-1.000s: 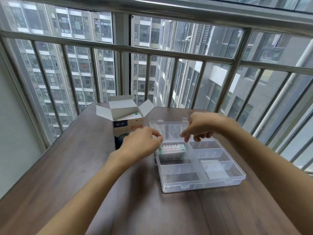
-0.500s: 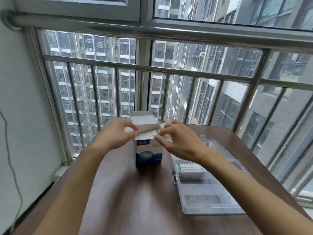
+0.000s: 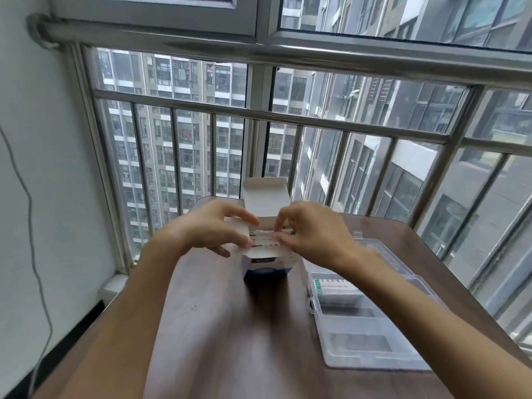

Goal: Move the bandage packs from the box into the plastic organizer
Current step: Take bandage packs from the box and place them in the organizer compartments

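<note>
At centre frame, on the brown worktop (image 3: 230, 326), the open box (image 3: 266, 263) stands upright with its lid flap raised. Both hands work at its mouth: the left hand (image 3: 213, 228) holds the side flap, while the right hand (image 3: 311, 231) pinches the bandage packs (image 3: 263, 239) inside. At lower right, one pack (image 3: 335, 285) lies in the far compartment of the plastic organizer (image 3: 371, 344).
</note>
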`<action>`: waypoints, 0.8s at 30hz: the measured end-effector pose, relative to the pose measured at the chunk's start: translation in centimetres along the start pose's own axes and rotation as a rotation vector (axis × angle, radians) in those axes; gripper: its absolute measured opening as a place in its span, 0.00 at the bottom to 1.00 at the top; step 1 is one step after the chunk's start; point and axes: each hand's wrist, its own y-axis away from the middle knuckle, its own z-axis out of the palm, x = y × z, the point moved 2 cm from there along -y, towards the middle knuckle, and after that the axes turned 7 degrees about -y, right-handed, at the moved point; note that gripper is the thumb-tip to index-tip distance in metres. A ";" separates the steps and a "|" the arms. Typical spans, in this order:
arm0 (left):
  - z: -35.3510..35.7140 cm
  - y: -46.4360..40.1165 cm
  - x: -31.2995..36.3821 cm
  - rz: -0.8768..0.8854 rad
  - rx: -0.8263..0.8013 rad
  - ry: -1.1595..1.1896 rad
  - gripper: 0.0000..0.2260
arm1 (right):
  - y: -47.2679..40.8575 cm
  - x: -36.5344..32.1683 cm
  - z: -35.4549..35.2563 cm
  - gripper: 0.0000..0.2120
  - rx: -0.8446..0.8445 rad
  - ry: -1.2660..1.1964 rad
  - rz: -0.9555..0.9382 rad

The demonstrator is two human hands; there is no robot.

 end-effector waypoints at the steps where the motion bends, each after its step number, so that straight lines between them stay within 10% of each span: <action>1: 0.0 -0.1 0.0 0.005 0.018 0.006 0.16 | -0.1 -0.1 0.0 0.04 -0.031 -0.015 -0.002; 10: -0.2 -1.3 -0.8 0.043 0.154 0.027 0.19 | -0.5 0.7 0.0 0.11 0.104 0.006 -0.051; 13: 0.1 -1.9 -1.5 0.032 0.240 0.057 0.22 | -0.3 1.6 -0.4 0.12 0.223 -0.297 0.027; 21: 0.9 -1.6 1.2 0.195 0.722 -0.191 0.13 | 3.2 3.4 -1.6 0.13 -0.132 -1.381 0.492; 24: 2.7 -1.1 3.9 0.162 0.259 0.175 0.17 | 4.7 4.4 -1.4 0.15 -0.146 -1.388 0.517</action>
